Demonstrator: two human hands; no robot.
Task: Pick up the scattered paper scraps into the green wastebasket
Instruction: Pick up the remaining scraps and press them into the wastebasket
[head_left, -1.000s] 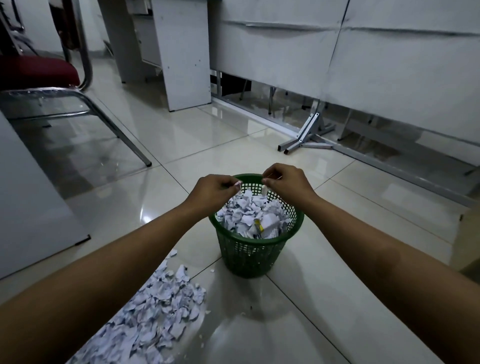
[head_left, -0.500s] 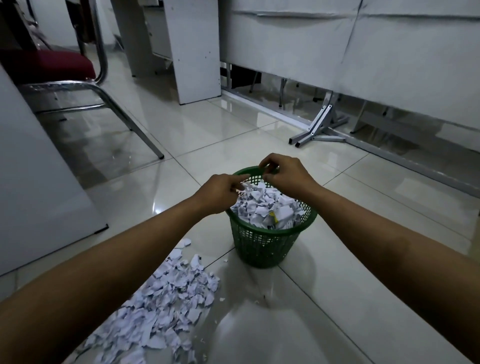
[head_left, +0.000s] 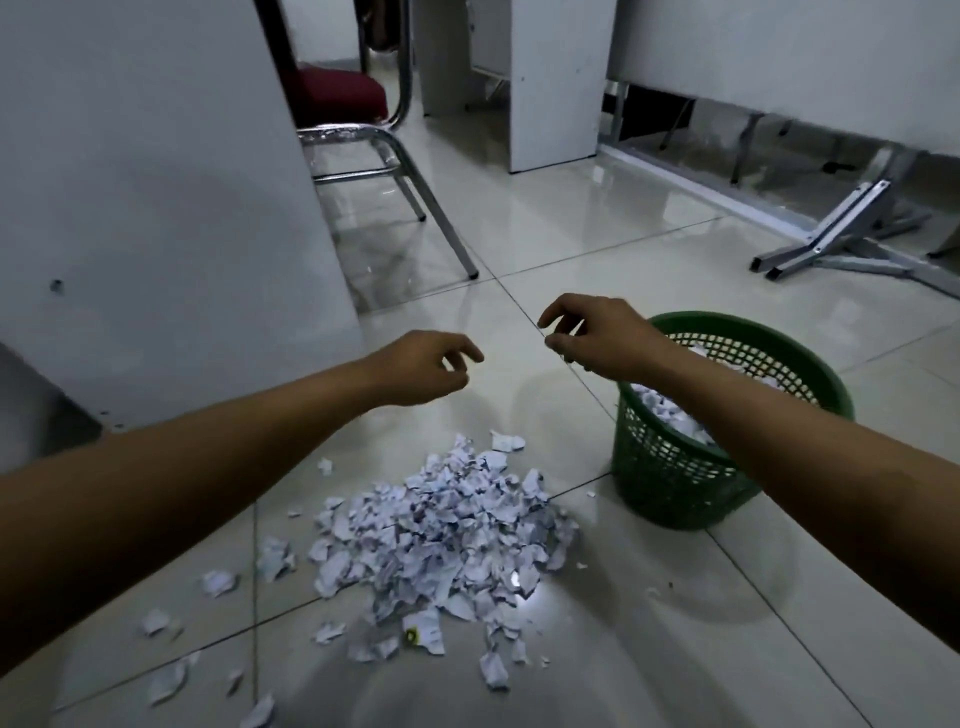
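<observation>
I've got both hands out in front, over the floor, neither touching anything. L hand hangs with fingers loosely curled, thumb and fingertips apart, nothing in it. R hand is the same: fingers bent and relaxed, tips close to the thumb but I see no scrap between them, so it looks empty.

Scraps: main heap lies on the tiles below and between the two hands, nearer me than either. Loose bits trail off under my L forearm and toward the bottom edge; one piece w/ a yellow mark sits at the near side of the heap.

Basket: green mesh, upright on the floor, just right of and below the R hand; my R forearm crosses over its rim. It holds white scraps, fill level partly hidden by the arm. Basket stands just beside the heap's right edge, a small gap of tile between.

Beyond the L hand: a white panel and a chair w/ red seat and chrome legs. Beyond the R hand: a grey metal bracket foot under a white partition.
</observation>
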